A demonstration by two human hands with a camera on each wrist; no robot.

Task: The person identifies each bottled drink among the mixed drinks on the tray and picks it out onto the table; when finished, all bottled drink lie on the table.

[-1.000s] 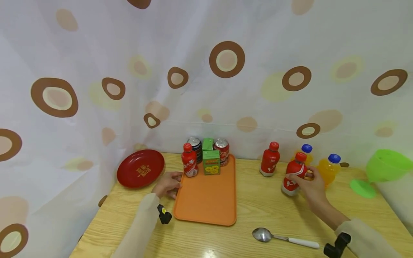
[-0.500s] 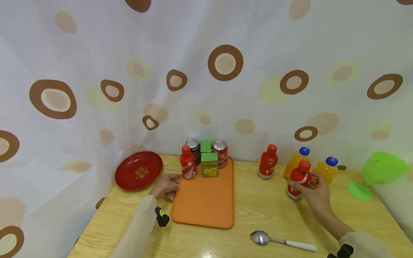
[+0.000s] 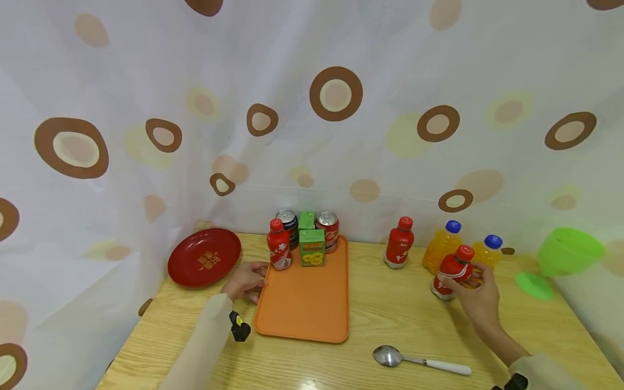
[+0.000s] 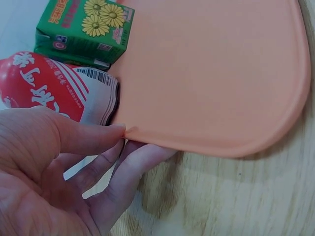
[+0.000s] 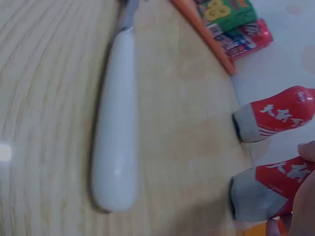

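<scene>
My left hand [image 3: 246,280] pinches the left rim of an orange tray [image 3: 307,311]; in the left wrist view its thumb [image 4: 93,136] lies on top and fingers are below. My right hand [image 3: 480,298] grips a red plastic drink bottle [image 3: 450,271] with a red cap, upright and slightly tilted, in front of two orange drink bottles [image 3: 440,248] with blue caps. On the tray's far end stand another red bottle [image 3: 279,246], green drink cartons [image 3: 312,250], a red can [image 3: 329,233] and a dark can [image 3: 288,223]. A third red bottle [image 3: 398,244] stands between tray and right hand.
A red plate [image 3: 187,260] leans at the back left. A spoon [image 3: 446,367] with a white handle lies at the front right. On the far right stands a green goblet-like cup [image 3: 567,252]. A patterned curtain [image 3: 287,157] borders the table [image 3: 375,292].
My right hand has moved the red bottle a little to the right and toward me, uncovering more of the left orange bottle. The left hand stays at the tray; the head view shifts slightly.
</scene>
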